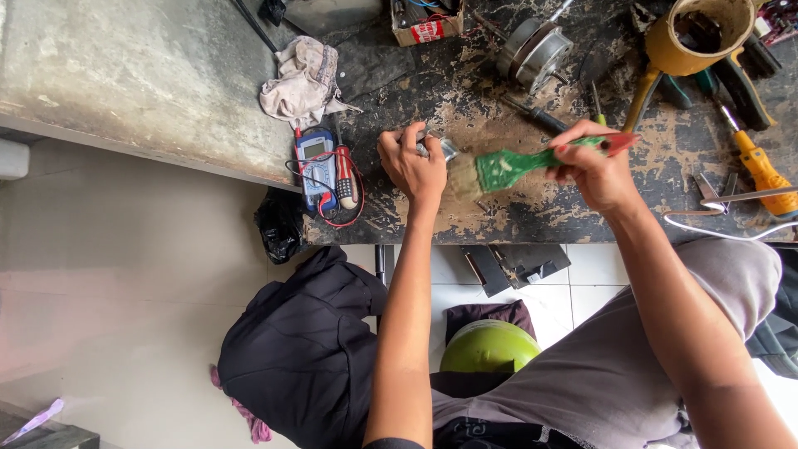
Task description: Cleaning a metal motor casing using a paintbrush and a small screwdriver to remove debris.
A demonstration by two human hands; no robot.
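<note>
Left hand (410, 163) clamps small metal part (442, 148) on workbench (532, 218); right hand (594, 166) grips green brush (515, 165), bristles touching part; multimeter (317, 170) left of part.

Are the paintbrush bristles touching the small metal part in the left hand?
Touching. The head view shows the bristles of the green paintbrush, held in the right hand, pressed against the small metal part gripped by the left hand.
</note>
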